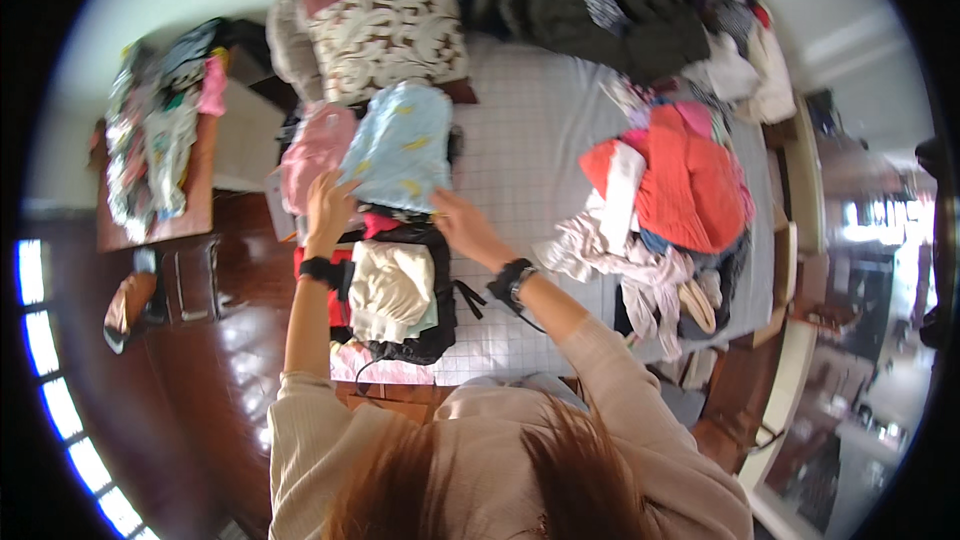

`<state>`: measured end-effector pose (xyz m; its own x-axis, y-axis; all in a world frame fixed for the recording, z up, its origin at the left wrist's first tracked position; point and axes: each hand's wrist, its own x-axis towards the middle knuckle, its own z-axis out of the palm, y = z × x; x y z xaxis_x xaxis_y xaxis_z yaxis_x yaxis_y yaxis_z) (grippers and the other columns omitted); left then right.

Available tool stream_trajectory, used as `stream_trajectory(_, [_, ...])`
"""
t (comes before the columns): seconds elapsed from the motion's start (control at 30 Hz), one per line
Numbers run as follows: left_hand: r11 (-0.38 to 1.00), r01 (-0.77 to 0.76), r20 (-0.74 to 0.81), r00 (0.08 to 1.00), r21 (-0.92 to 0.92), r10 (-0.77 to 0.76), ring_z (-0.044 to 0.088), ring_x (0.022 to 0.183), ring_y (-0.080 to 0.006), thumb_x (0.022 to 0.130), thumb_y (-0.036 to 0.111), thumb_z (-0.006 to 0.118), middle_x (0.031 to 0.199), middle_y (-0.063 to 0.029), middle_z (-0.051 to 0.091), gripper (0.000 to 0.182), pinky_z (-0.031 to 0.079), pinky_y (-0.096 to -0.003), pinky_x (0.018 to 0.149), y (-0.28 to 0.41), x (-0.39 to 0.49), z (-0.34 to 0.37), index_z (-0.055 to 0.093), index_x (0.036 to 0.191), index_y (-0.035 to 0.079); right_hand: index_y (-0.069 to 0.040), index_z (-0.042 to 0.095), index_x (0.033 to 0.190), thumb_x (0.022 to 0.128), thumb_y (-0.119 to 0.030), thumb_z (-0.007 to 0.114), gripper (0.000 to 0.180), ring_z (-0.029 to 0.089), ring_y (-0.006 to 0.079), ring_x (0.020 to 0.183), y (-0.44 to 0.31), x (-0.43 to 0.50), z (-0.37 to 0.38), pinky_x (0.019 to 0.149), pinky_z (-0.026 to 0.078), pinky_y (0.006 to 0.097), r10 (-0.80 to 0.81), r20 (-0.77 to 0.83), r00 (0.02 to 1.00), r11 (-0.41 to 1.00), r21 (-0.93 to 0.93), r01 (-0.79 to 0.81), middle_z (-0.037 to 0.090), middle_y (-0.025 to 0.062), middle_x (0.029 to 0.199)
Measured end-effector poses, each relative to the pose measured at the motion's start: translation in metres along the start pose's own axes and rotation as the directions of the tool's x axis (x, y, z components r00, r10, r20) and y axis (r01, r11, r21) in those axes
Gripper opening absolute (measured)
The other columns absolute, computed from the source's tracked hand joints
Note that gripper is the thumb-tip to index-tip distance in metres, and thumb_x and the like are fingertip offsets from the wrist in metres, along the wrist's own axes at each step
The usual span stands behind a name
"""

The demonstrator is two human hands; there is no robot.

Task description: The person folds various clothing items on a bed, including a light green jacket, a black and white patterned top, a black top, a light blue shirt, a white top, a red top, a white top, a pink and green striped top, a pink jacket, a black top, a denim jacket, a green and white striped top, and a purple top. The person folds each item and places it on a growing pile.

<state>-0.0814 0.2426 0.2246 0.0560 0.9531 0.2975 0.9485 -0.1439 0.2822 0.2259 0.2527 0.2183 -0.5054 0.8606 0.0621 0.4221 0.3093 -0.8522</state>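
Note:
A light blue folded cloth [401, 142] with yellow prints lies on a row of folded clothes at the left side of the bed. My left hand [330, 214] holds its near left corner, close to a pink folded garment [319, 150]. At the near right corner, my right hand [469, 229] grips the same cloth, fingertips partly hidden by the fabric. Nearer to me sits a cream folded garment [392, 289] on top of black clothing [442, 315]. Something red [339, 289] shows beside it, under my left wrist.
A patterned cushion [390, 34] and a dark jacket [607, 7] lie at the bed's far end. On the right is a loose heap with a coral knitted garment [686, 180]. A wooden table [196, 187] holding plastic-wrapped items [146, 142] stands left, past the floor [240, 345].

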Motion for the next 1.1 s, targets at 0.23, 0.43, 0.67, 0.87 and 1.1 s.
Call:
stream_trajectory(0.23, [0.989,0.146,0.621,0.774,0.012,-0.122,0.063,0.098,-0.0333,0.081,0.018,0.071,0.097,-0.013,0.069,0.014,0.051,-0.0455,0.085,0.013,-0.096,0.069,0.073,0.091,0.009,0.002,0.052,0.132,0.088,-0.008,0.059,0.045,0.047,0.0421,0.128,0.134,-0.075,0.005,0.106,0.04,0.0486,0.288,0.03,0.957,0.957,-0.052,-0.286,0.046,0.0281,0.14])
stream_trajectory(0.43, [0.945,0.182,0.592,0.805,-0.271,0.015,0.066,0.091,-0.0323,0.085,0.016,0.067,0.095,-0.0135,0.069,0.019,0.053,-0.0437,0.079,0.127,-0.139,0.077,0.071,0.101,0.007,0.011,0.038,0.136,0.069,-0.034,0.081,0.092,0.048,0.0434,0.123,0.313,-0.173,-0.14,0.107,0.035,0.0486,0.473,-0.736,0.484,0.594,-0.14,-0.792,0.051,0.0296,0.132])
stream_trajectory(0.67, [0.83,0.222,0.538,0.836,-0.511,0.108,0.064,0.097,-0.038,0.084,0.019,0.07,0.1,-0.0178,0.067,0.029,0.052,-0.0425,0.085,0.239,-0.115,0.096,0.067,0.107,0.002,-0.001,0.065,0.092,0.093,-0.038,0.064,0.037,0.063,0.0153,0.069,0.242,-0.135,-0.142,0.058,0.047,0.032,0.758,0.065,0.649,0.601,0.316,-0.734,0.064,0.0062,0.073])
stream_trajectory(0.87, [0.773,0.409,0.763,0.63,-0.485,0.146,0.056,0.12,-0.0272,0.089,0.016,0.066,0.127,-0.0173,0.059,0.048,0.042,-0.037,0.105,0.297,-0.076,0.089,0.052,0.13,-0.002,-0.001,0.064,0.114,0.1,-0.017,0.056,0.022,0.061,0.0082,0.083,-0.003,-0.119,-0.113,0.076,0.049,0.0246,0.198,0.399,0.895,0.14,0.893,-0.429,0.065,0.0015,0.09])
stream_trajectory(1.1, [-0.666,0.549,0.454,0.825,-0.506,0.336,0.04,0.139,-0.0344,0.091,0.046,0.064,0.156,-0.0225,0.03,0.083,0.041,-0.0443,0.111,0.307,-0.033,-0.011,0.024,0.152,0.008,-0.003,0.065,0.116,0.101,-0.022,0.056,0.026,0.057,0.006,0.094,-0.066,-0.165,-0.201,0.08,0.046,0.0218,0.238,0.122,0.963,0.413,0.885,-0.214,0.063,-0.0007,0.104])
